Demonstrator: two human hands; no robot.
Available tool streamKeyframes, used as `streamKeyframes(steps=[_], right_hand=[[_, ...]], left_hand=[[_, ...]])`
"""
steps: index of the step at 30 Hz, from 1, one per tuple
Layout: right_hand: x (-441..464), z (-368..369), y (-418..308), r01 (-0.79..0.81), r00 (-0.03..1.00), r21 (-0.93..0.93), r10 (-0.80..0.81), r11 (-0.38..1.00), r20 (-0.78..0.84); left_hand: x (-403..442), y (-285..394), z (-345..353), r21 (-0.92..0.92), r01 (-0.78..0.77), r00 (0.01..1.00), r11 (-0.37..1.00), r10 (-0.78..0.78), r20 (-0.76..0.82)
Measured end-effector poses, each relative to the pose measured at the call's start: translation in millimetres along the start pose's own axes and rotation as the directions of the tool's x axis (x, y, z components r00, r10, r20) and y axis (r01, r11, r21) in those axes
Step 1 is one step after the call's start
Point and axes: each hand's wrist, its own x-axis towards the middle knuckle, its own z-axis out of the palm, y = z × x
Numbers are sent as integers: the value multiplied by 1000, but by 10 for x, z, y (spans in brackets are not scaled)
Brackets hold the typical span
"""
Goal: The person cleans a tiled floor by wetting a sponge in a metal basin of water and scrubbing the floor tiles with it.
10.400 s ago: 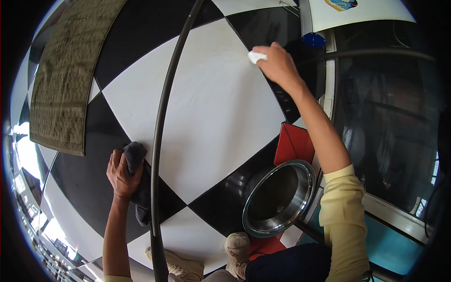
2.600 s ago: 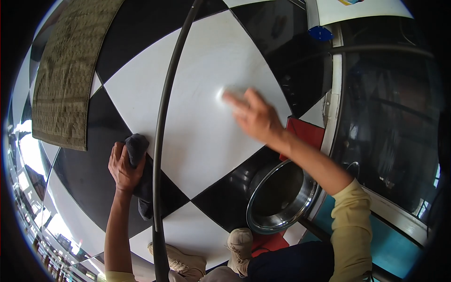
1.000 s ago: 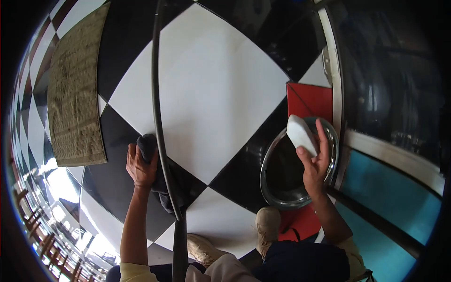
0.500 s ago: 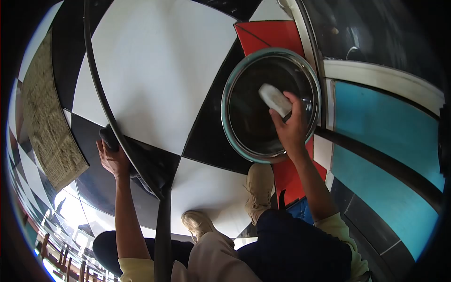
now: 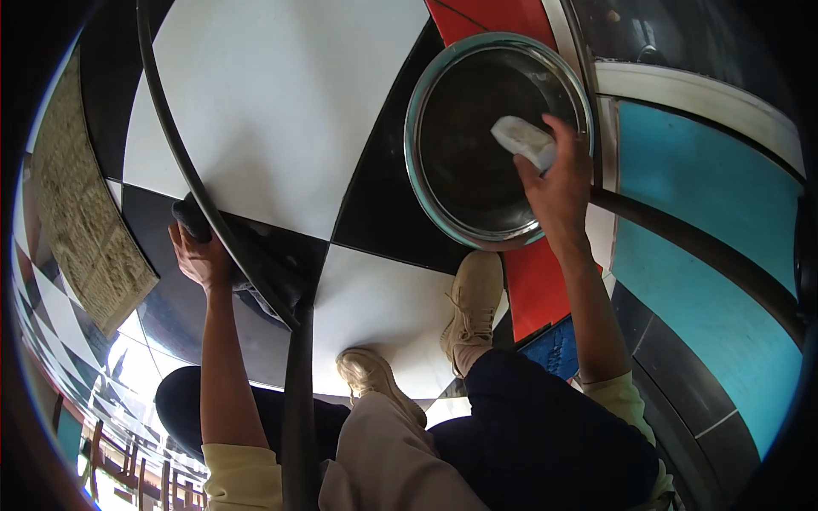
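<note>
My right hand (image 5: 562, 183) holds a whitish block (image 5: 522, 141), its pale faces worn and its exact kind unclear, between thumb and fingers. The block is over the round metal basin (image 5: 415, 162), whose inside looks dark, seemingly with water. At the left, my left hand (image 5: 203, 255) is closed around a dark cloth (image 5: 194, 219) on the black floor tile. More of the cloth spreads toward the right, behind a thin dark curved bar (image 5: 183, 157). My left fingertips are partly hidden by the hand and cloth.
The curved bar joins a dark upright post (image 5: 298, 409) in front of me. A brown textured mat (image 5: 89, 204) lies far left. Black, white and red tiles (image 5: 532, 289) make up the floor. Turquoise panels (image 5: 699, 162) and a dark rail (image 5: 699, 251) stand at right.
The basin and my right hand with the block appear higher in view as the camera shifts. My right hand has also moved slightly rightward. My left hand stays on the cloth.
</note>
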Motion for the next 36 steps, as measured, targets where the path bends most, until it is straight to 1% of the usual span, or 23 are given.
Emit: streamKeyframes(steps=[1,3,4,6,7,10,13,16,19,22,25,28,31,34,36], right_hand=[[-3,4,-6,-35,998,-34,37,999,57],[-13,-54,-18,-35,999,2,35,999,0],[-27,-69,-20,-34,999,22,35,999,-28],[-68,-71,1,-43,999,-60,45,997,23],[-85,-74,8,-47,998,-100,51,994,46],[-117,-123,19,-108,994,-62,109,992,12],[-148,-77,55,-73,997,-64,75,995,22],[-153,-106,36,-78,995,-24,77,997,-59],[-149,-36,81,-57,998,-92,58,994,9],[-141,-79,47,-134,990,-51,132,990,-39],[-177,-25,79,-69,997,-96,71,993,17],[-205,-41,76,-92,993,-22,90,996,-74],[-226,-7,122,-67,998,-72,66,995,-6],[-221,-74,103,-120,989,-36,117,992,-91],[-216,-70,127,-120,992,-39,119,992,-44]], left_hand=[[5,6,8,7,-9,1000,1000,9,-12],[5,3,8,22,-24,999,999,25,-38],[2,-8,-17,34,-11,1000,999,12,-22],[9,15,-21,42,1,1000,999,-2,13],[22,16,-12,39,-21,1000,999,21,-9],[14,15,-11,63,10,1000,998,-12,22],[18,7,-12,27,-4,1000,1000,3,14],[30,44,-32,19,-8,1000,1000,7,9],[38,-15,2,55,-22,1000,998,21,12],[32,25,-12,19,-40,999,999,40,-36],[45,5,0,8,21,1000,1000,-21,19],[48,15,-12,-15,22,1000,1000,-22,21],[47,-26,17,-2,8,1000,1000,-8,5],[54,-33,26,-3,4,1000,1000,-4,10],[44,-11,1,-6,-4,1000,1000,4,3]])
